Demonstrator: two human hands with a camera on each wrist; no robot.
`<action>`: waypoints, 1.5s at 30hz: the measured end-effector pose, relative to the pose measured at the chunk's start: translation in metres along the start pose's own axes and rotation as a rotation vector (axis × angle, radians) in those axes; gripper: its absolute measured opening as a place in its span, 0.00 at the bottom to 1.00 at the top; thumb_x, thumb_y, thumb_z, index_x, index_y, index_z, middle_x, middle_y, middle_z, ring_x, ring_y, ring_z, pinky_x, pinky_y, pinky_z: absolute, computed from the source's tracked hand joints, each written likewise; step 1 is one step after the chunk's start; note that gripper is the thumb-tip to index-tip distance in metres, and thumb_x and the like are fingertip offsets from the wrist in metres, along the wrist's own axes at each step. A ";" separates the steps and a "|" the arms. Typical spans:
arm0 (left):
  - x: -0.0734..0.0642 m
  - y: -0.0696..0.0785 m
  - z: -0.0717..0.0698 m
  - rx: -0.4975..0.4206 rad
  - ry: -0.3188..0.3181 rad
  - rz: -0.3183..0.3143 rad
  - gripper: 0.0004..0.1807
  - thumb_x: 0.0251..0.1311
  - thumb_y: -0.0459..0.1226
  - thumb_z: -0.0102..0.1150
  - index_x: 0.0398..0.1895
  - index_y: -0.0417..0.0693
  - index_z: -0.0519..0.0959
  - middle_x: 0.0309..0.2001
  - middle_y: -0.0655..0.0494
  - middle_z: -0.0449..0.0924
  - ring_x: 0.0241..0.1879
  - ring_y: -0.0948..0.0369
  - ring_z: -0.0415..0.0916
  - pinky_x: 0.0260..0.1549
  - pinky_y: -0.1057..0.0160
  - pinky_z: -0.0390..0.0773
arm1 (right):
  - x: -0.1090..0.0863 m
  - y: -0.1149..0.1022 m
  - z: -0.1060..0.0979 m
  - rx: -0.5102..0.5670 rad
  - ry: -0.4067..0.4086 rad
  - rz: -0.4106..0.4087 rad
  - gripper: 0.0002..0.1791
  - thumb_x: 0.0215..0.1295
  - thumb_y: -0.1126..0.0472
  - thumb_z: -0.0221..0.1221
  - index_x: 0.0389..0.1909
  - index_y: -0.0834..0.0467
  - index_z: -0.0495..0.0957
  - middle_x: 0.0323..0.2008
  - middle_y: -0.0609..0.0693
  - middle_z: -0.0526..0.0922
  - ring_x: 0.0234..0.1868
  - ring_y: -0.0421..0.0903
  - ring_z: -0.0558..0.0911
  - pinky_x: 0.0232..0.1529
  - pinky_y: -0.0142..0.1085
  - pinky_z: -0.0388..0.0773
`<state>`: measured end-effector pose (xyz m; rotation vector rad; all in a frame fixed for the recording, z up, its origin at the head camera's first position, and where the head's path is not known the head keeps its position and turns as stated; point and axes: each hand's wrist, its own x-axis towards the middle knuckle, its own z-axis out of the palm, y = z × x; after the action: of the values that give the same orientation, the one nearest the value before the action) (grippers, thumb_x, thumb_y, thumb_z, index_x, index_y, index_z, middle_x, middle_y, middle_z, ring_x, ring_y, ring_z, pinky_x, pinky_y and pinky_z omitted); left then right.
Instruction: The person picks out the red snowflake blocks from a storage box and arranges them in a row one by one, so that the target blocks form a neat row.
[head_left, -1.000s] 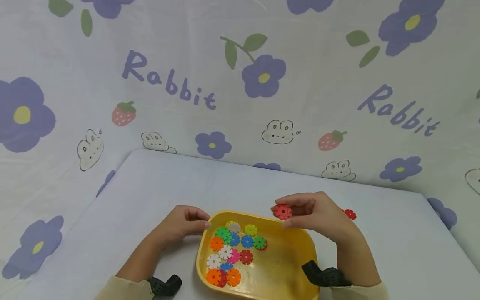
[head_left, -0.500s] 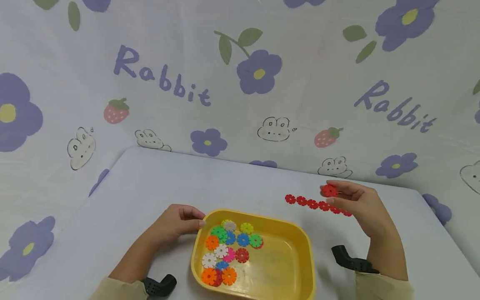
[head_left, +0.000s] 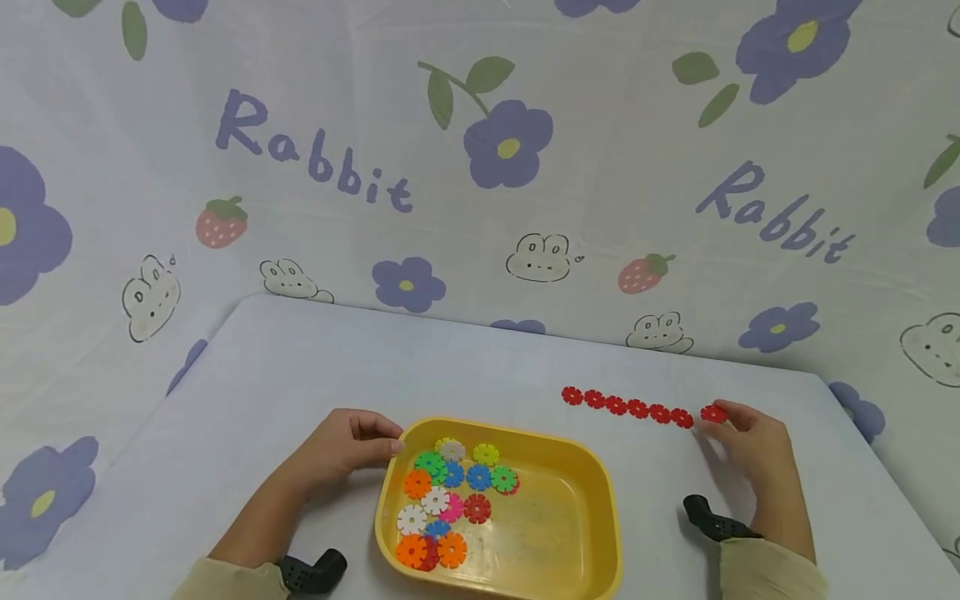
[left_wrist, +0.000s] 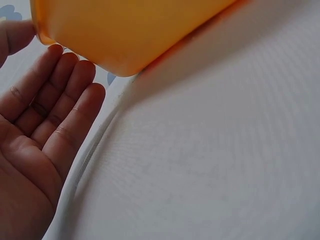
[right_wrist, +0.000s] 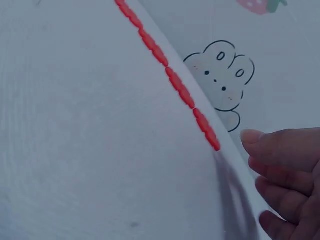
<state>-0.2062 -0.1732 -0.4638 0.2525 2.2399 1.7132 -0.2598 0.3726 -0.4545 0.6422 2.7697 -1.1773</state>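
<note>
R hand is pinching a red disc btwn thumb & finger, just off the R end of a row of six red discs; a small gap is showing btwn them. Can't tell if the held pc is touching the tbl. The six are lying flat, end to end, on a white tbl, toward its far edge. L hand is clamping the L rim of a yellow tray w/ its thumb & fingertips. Inside, loose mixed-colour discs (orange, green, blue, white, pink, yellow, red) are crowding the L half, some overlapping. Black wrist devices are sitting at the beige cuffs. A "Rabbit" cloth w/ purple flowers & strawberries is hanging behind.
</note>
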 end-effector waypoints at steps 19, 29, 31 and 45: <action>0.000 0.000 0.001 0.007 0.005 -0.007 0.19 0.59 0.47 0.67 0.45 0.41 0.84 0.43 0.51 0.86 0.41 0.59 0.83 0.46 0.60 0.84 | 0.005 0.012 0.013 -0.059 0.010 -0.055 0.39 0.68 0.44 0.58 0.74 0.56 0.60 0.73 0.67 0.58 0.73 0.68 0.55 0.68 0.63 0.59; -0.001 0.000 0.001 0.011 0.013 -0.017 0.19 0.59 0.47 0.67 0.45 0.41 0.84 0.43 0.52 0.86 0.40 0.59 0.83 0.46 0.60 0.84 | 0.005 0.013 0.015 -0.068 0.015 -0.055 0.39 0.68 0.44 0.58 0.74 0.56 0.60 0.73 0.67 0.57 0.73 0.68 0.54 0.69 0.63 0.58; 0.000 0.000 0.001 0.012 0.017 -0.020 0.19 0.59 0.47 0.67 0.45 0.41 0.84 0.42 0.52 0.86 0.40 0.59 0.82 0.45 0.60 0.84 | 0.004 0.013 0.015 -0.069 0.017 -0.059 0.39 0.68 0.44 0.58 0.74 0.56 0.59 0.73 0.67 0.57 0.74 0.68 0.54 0.69 0.63 0.58; 0.001 -0.002 0.002 0.018 0.025 -0.025 0.19 0.59 0.47 0.67 0.45 0.42 0.84 0.42 0.52 0.86 0.40 0.59 0.82 0.45 0.60 0.84 | 0.005 0.012 0.016 -0.051 0.005 -0.052 0.40 0.68 0.45 0.58 0.75 0.57 0.57 0.74 0.64 0.56 0.76 0.65 0.51 0.70 0.63 0.55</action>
<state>-0.2061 -0.1715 -0.4663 0.2066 2.2675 1.6935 -0.2613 0.3707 -0.4749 0.5728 2.8271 -1.1118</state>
